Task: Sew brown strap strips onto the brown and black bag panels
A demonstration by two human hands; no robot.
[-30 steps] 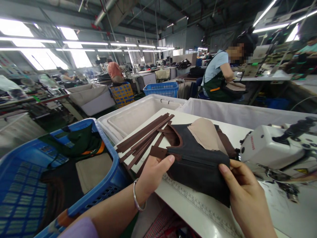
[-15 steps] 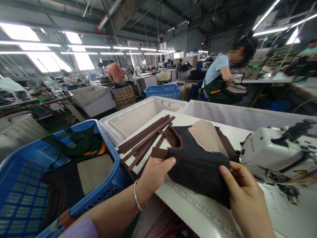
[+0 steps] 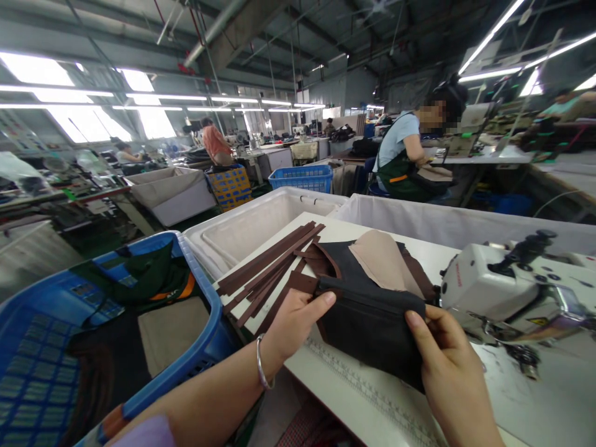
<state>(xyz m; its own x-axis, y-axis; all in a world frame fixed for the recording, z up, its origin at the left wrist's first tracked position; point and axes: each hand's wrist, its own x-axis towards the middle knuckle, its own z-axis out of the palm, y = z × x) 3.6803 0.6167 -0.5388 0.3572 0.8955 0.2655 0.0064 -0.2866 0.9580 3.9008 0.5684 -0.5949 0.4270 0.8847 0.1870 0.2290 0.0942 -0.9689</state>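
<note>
Between my hands is a dark fabric piece (image 3: 372,329) with brown edging and a beige patch (image 3: 379,261) on its far part. My left hand (image 3: 293,323) pinches its left end, near a brown band, thumb on top. At the right end, my right hand (image 3: 451,360) grips the folded edge between thumb and fingers. The near part of the piece is raised over the white table (image 3: 344,379). Several brown strips (image 3: 270,267) lie on the table beyond my left hand. A white sewing machine (image 3: 507,285) stands just right of the fabric.
A blue basket (image 3: 205,279) at the left holds dark, beige and green fabric pieces. White bins (image 3: 261,217) stand behind the table. Printed ruler markings (image 3: 358,379) run along the table's near side. A co-worker (image 3: 405,143) sits at another machine farther back.
The view has shifted slightly, so the machine and background sit a little farther left. Both hands keep their hold on the fabric piece, which has hardly moved.
</note>
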